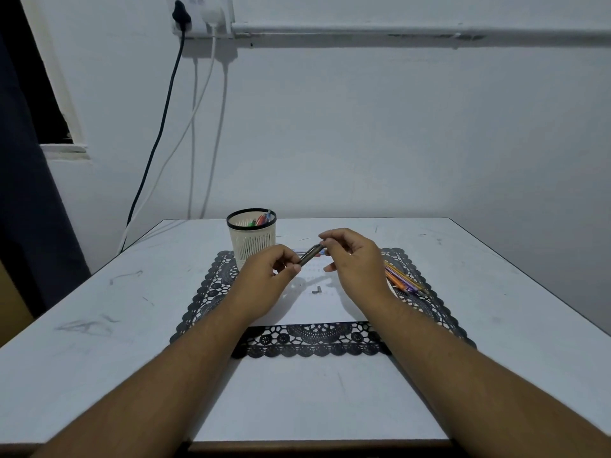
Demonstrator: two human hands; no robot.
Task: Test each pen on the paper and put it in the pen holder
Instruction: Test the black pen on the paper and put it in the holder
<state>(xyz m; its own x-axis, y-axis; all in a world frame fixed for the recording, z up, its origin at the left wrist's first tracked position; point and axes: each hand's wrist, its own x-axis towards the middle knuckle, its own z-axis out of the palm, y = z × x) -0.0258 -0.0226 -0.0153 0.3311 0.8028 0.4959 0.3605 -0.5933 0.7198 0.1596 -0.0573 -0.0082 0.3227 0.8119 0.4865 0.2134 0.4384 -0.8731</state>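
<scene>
A dark pen (310,254) is up in the air between both hands, over the paper (314,305); the left hand (267,279) pinches its near, lower end with curled fingers (292,270), and the right hand (355,259) pinches its far, upper end, so both hands are closed on this one pen; it slants up from left to right and does not touch the paper; it looks like the person is pulling the cap off or pushing it on, but I cannot tell which; a tiny dark bit (316,290) lies on the paper under the hands, too small to name; the paper lies on a black lacy mat (317,345) in the middle of the bench (99,325), and there are faint marks near its far edge, maybe from testing, though they are too blurry to be sure; the pen holder (252,238) stands just behind the left hand at the mat's far left corner, and a few colored pens (264,219) already stick out of it, so some of the job looks done; a bunch of pens (405,279) lies on the mat just right of the right hand, so I think many are left to test; the pen in the hands is not in the holder yet.
</scene>
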